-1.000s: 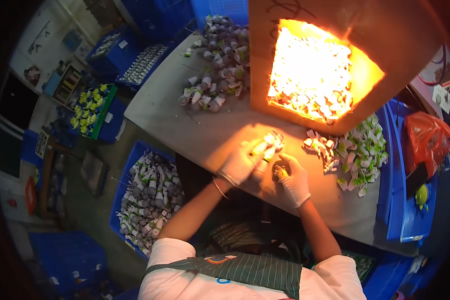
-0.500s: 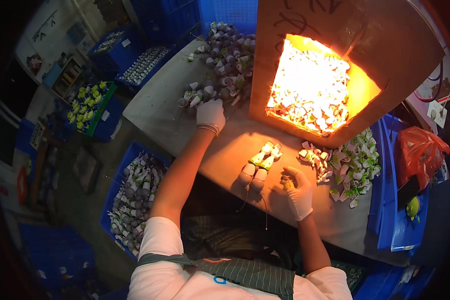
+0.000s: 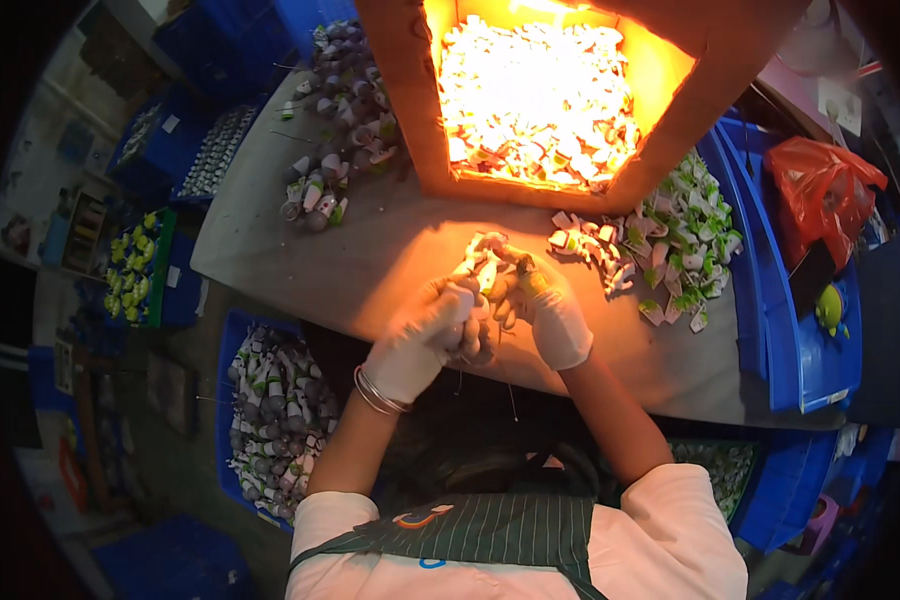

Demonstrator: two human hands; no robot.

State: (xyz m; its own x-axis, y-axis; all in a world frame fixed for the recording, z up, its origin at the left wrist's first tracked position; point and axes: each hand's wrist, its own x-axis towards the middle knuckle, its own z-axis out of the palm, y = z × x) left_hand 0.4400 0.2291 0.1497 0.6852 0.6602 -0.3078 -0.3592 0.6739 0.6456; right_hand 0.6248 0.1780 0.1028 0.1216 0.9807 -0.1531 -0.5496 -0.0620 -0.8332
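Left grip (image 3: pixel 417 338) curls inward, close beside the right grip (image 3: pixel 554 318).

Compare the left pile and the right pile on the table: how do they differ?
Colour: the left pile is mostly grey with some white and green; the right pile is white and bright green.
Shape: the left pile shows bulky, rounded parts; the right pile, small, flatter-looking pieces.
Light: the left pile is dim, while the right pile's inner end glows orange.
Both lie loose on the table.

Left fingers (image 3: pixel 438 322) off pile (image 3: pixel 355 105), beside right fingers (image 3: pixel 510 306)
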